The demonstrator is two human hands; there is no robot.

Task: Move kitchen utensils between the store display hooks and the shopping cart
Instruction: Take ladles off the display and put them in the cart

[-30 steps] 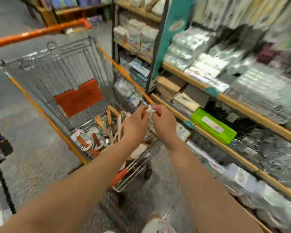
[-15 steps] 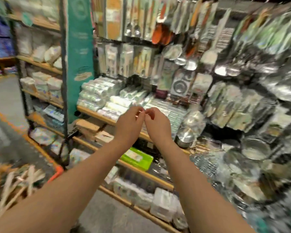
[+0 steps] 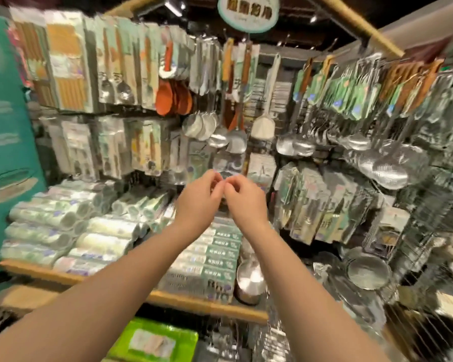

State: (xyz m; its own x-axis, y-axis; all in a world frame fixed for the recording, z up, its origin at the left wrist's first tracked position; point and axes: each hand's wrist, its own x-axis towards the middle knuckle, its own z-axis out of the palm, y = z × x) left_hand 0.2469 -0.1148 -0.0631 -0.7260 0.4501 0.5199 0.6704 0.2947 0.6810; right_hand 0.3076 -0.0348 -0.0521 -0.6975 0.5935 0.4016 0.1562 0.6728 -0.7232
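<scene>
My left hand (image 3: 199, 197) and my right hand (image 3: 243, 199) are raised side by side in front of the utensil display, fingers curled and fingertips meeting. They seem to pinch a small pale item (image 3: 222, 182) between them; blur hides what it is. Just beyond them hang packaged utensils (image 3: 260, 169) on hooks. Higher up hang steel ladles and skimmers (image 3: 212, 126), a white spatula (image 3: 263, 124) and orange spoons (image 3: 173, 97). The shopping cart is out of view.
Wrapped rolls (image 3: 63, 226) and green-labelled boxes (image 3: 215, 257) fill a wooden shelf (image 3: 207, 307) below my hands. A steel cup (image 3: 249, 280) and a strainer (image 3: 368, 270) sit to the right. A green box (image 3: 154, 343) lies on the lower shelf. A teal panel (image 3: 5, 152) stands at left.
My view swung from the cart up and right to the hook display. Both hands stayed together and rose from over the cart to in front of the hanging packages.
</scene>
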